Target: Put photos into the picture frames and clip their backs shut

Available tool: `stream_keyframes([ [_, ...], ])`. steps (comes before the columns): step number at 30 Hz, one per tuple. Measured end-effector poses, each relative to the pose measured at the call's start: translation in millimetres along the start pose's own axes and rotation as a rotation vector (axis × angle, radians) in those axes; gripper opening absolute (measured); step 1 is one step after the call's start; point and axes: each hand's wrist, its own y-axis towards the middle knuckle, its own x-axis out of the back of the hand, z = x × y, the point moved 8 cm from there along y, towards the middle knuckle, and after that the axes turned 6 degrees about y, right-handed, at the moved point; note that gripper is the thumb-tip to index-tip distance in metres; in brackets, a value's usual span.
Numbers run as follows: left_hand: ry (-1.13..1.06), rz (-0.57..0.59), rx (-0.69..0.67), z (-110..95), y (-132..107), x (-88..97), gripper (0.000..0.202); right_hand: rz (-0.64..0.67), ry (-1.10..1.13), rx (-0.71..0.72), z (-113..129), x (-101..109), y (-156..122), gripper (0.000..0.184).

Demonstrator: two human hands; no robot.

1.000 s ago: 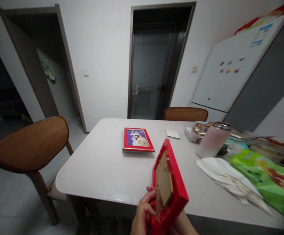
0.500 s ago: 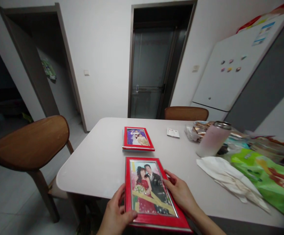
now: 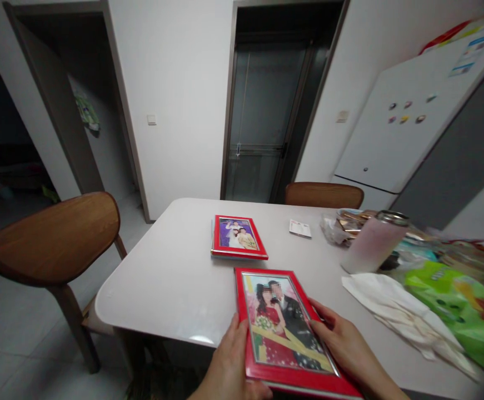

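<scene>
A large red photo frame (image 3: pixel 285 328) with a couple's picture lies face up near the front edge of the white table (image 3: pixel 170 278). My left hand (image 3: pixel 231 361) grips its left edge, thumb on the front. My right hand (image 3: pixel 344 347) holds its right edge with fingers curled around the rim. A smaller red photo frame (image 3: pixel 236 237) lies flat farther back on the table, apart from both hands.
A pink tumbler (image 3: pixel 373 244), a white cloth (image 3: pixel 395 308), a green bag (image 3: pixel 462 305) and wrapped snacks crowd the table's right side. A small card (image 3: pixel 300 228) lies behind. Wooden chairs stand at left (image 3: pixel 50 239) and far side (image 3: pixel 324 194). A white fridge (image 3: pixel 408 122) stands at right.
The large frame was upright with its back toward me, then turned face up and laid on the table. Both hands now hold its sides; it has shifted slightly right.
</scene>
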Motion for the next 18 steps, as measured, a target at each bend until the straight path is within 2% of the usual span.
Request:
stream_keyframes([
  [3, -0.025, 0.069, -0.040, -24.4, 29.8, -28.7, 0.094, -0.075, -0.105, -0.032, -24.0, 49.3, 16.5, 0.064],
  [5, -0.032, 0.089, -0.019, -35.4, 52.4, -43.3, 0.090, -0.124, -0.214, -0.018, -32.3, 78.4, 32.5, 0.061],
  [9, -0.021, 0.051, 0.018, -45.6, 93.4, -57.1, 0.080, -0.256, -0.489, 0.052, -28.6, 113.7, 64.2, 0.049],
  [11, -0.036, 0.001, 0.005, -46.9, 107.5, -57.5, 0.076, -0.321, -0.614, 0.094, -19.5, 118.7, 74.7, 0.043],
  [14, -0.053, -0.050, -0.012, -41.0, 117.5, -52.3, 0.069, -0.352, -0.665, 0.170, -2.5, 112.1, 81.5, 0.038],
  [16, -0.049, -0.058, -0.017, -31.3, 117.6, -41.8, 0.066, -0.357, -0.631, 0.229, 11.6, 101.6, 78.9, 0.036],
  [18, -0.040, -0.070, -0.003, -16.4, 113.6, -22.5, 0.061, -0.368, -0.584, 0.289, 28.4, 86.1, 69.2, 0.037],
])
